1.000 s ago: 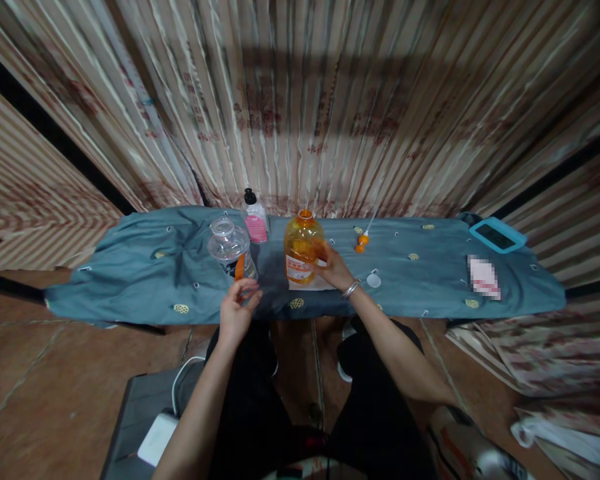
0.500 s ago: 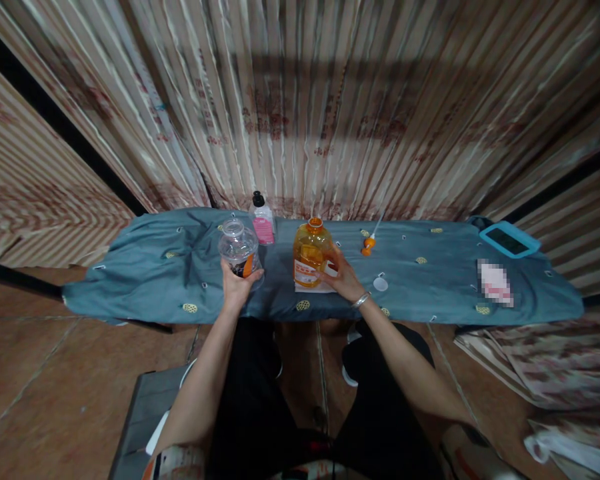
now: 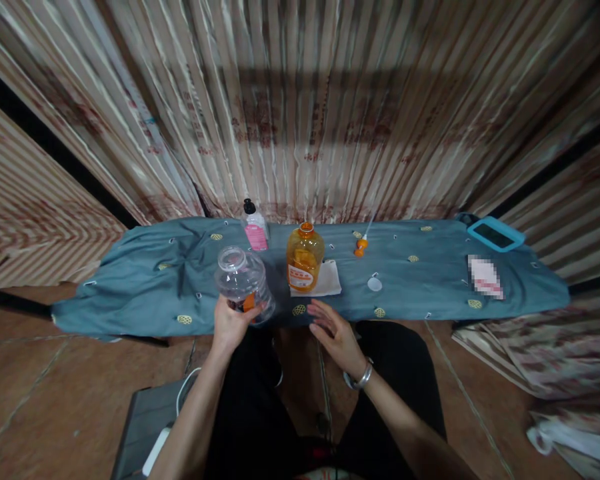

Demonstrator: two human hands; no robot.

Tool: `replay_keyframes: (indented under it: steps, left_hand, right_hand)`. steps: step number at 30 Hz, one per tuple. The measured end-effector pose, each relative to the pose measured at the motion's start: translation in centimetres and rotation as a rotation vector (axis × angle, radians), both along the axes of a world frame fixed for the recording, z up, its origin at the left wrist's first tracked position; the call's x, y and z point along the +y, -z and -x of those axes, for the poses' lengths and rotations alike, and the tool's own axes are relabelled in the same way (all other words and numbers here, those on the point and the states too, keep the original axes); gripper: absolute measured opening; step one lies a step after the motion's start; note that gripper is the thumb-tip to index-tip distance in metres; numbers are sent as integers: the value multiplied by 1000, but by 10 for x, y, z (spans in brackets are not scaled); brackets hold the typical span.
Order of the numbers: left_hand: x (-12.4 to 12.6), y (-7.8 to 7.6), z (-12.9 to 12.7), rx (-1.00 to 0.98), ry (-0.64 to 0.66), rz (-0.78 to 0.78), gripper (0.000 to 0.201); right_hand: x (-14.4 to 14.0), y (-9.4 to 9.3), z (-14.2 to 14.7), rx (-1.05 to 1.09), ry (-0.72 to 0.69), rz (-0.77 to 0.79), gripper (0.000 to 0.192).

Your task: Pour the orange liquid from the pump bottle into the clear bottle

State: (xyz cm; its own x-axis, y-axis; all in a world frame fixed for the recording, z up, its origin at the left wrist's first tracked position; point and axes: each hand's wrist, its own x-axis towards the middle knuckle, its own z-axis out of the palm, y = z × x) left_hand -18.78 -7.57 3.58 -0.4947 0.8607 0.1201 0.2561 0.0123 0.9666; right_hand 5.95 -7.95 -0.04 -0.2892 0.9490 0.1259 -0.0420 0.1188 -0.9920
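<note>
Left hand wrapped round the clear jar by the table's front edge, mouth up and seeming to lean a little: firm without squeezing should suit that thin-looking wall! Right hand holds nothing, fingers loosely spread just short of the cloth where the amber bottle stands uncapped; best brace the jar low with that free palm, clear of the bottle's open neck

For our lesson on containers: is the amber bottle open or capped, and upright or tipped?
The amber bottle is open and upright: its bare neck points up, uncapped, and the orange pump lies apart from it.
</note>
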Motion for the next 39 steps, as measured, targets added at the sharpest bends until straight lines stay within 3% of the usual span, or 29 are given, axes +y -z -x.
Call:
replay_keyframes:
  steps: [3, 6, 10, 13, 18, 22, 24, 28, 31, 34, 37, 39]
  left_hand:
    - [-25, -16, -24, -45, 151, 70, 45]
    - [-42, -25, -52, -159, 316, 21, 44]
    - [-49, -28, -86, -310, 488, 17, 50]
    - [-48, -26, -105, -366, 513, 26, 63]
    - [-46, -24, -118, -385, 649, 81, 58]
    - [-40, -22, -103, -278, 756, -62, 69]
    - [-32, -16, -87, -285, 707, -141, 73]
    - [-2, 5, -57, -247, 386, -68, 68]
    - [26, 23, -48, -136, 268, -38, 88]
    - [56, 30, -50, -64, 231, -90, 117]
    - [88, 28, -55, -54, 249, -186, 113]
    - [107, 25, -59, -95, 262, -172, 111]
  right_hand:
    - [-13, 11, 10, 218, -47, 196, 38]
    - [-22, 22, 17, 448, -105, 388, 40]
    - [-31, 38, 12, 637, -191, 559, 36]
    - [-37, 48, -5, 739, -192, 621, 36]
    - [-54, 57, -36, 867, -159, 659, 36]
    - [-67, 48, -47, 924, -139, 702, 39]
    - [-70, 39, -50, 944, -125, 722, 48]
    - [-68, 22, -55, 982, -47, 743, 77]
    - [-65, 15, -59, 1006, 32, 735, 84]
    - [-62, 11, -64, 1012, 91, 731, 80]
    - [-59, 8, -67, 1007, 127, 728, 64]
    - [-56, 7, -69, 1002, 144, 727, 52]
